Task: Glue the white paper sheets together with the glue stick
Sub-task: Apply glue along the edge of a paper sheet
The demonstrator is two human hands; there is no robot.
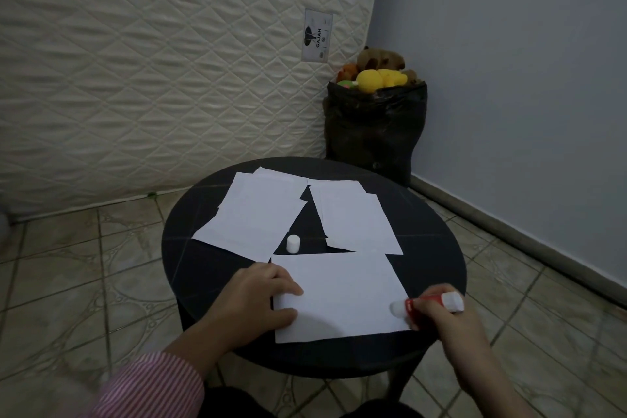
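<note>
Paper sheet (339, 295) at the table's (437, 248) near edge, my left hand (261, 299) spread flat pinning it, my right hand (441, 316) gripping the glue stick (412, 307) at its right edge. Risk, I judge: overshooting onto the table; the thin sheet wrinkling.

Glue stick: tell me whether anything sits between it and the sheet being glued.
Nothing visible does. The glue stick, held in the right hand, has its tip at the right edge of the near sheet, which the left hand pins down. The white cap stands clear, farther back.
</note>
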